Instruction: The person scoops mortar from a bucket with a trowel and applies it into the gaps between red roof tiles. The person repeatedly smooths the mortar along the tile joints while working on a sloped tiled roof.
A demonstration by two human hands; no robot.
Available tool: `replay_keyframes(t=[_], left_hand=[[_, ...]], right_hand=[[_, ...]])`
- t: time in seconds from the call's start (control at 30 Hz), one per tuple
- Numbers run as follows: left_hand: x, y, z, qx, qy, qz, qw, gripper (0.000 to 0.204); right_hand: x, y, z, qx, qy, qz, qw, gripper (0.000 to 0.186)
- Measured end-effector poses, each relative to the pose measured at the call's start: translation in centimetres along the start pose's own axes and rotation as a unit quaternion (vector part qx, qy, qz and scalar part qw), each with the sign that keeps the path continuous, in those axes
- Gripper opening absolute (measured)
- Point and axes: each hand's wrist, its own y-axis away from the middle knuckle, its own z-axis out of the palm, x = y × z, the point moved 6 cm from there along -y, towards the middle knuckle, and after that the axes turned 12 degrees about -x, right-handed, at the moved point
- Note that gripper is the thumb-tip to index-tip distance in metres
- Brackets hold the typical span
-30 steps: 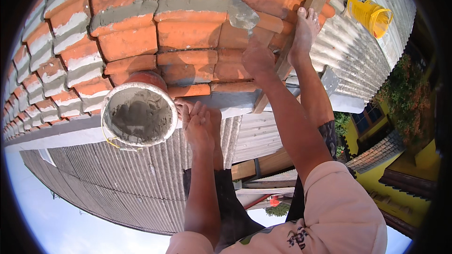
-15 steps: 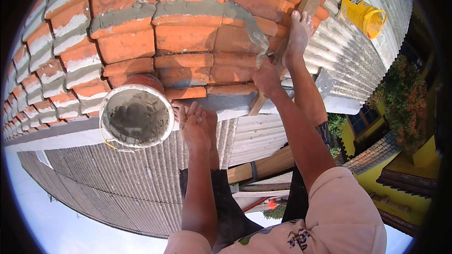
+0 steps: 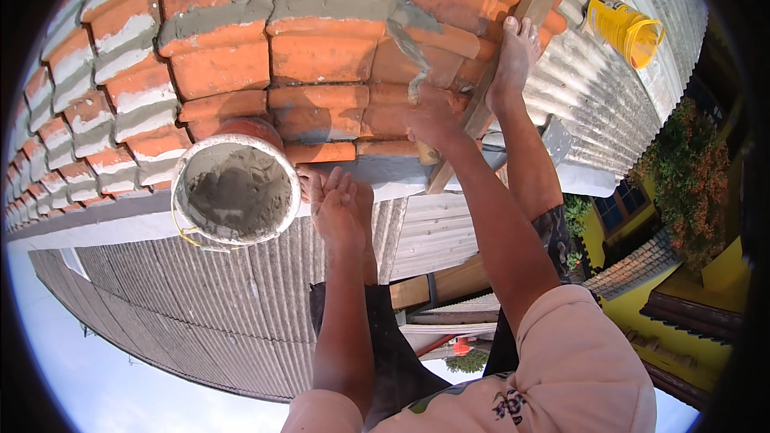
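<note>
My right hand is closed round the handle of a pointing trowel. Its narrow, mortar-smeared blade lies against the grey mortar band between the orange roof tiles. My left hand hangs over my left foot, fingers stretched out and holding nothing. Just left of it stands a round bucket with a mortar-crusted rim and a thin wire handle. Grey wet mortar lies scooped and uneven inside it.
My right foot rests by a wooden batten sloping across the tiles. A yellow bucket lies tipped on corrugated sheeting to the right. Below the white eave edge is a lower corrugated roof.
My right hand and the trowel have shifted left and slightly up, and the blade has turned more edge-on. My left hand stays beside the bucket.
</note>
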Motion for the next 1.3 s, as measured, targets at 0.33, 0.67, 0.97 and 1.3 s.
replay_keyframes(t=[0.33, 0.67, 0.97, 1.3], left_hand=[[-0.6, -0.1, -1.0, -0.008, 0.024, -0.003, 1.000, 0.082], [-1.1, 0.1, -1.3, -0.026, 0.039, 0.013, 0.999, 0.080], [-0.5, 0.4, -0.5, -0.006, 0.009, 0.008, 1.000, 0.070], [-0.1, 0.7, -0.3, -0.002, -0.012, 0.004, 1.000, 0.069]], right_hand=[[0.0, 2.4, -5.7, -0.022, -0.158, 0.059, 0.985, 0.023], [0.0, -0.5, -4.5, -0.054, 0.013, 0.017, 0.998, 0.036], [4.4, 1.8, -5.5, 0.076, 0.027, 0.051, 0.995, 0.037], [6.6, -0.8, -1.4, 0.144, 0.133, 0.032, 0.980, 0.039]])
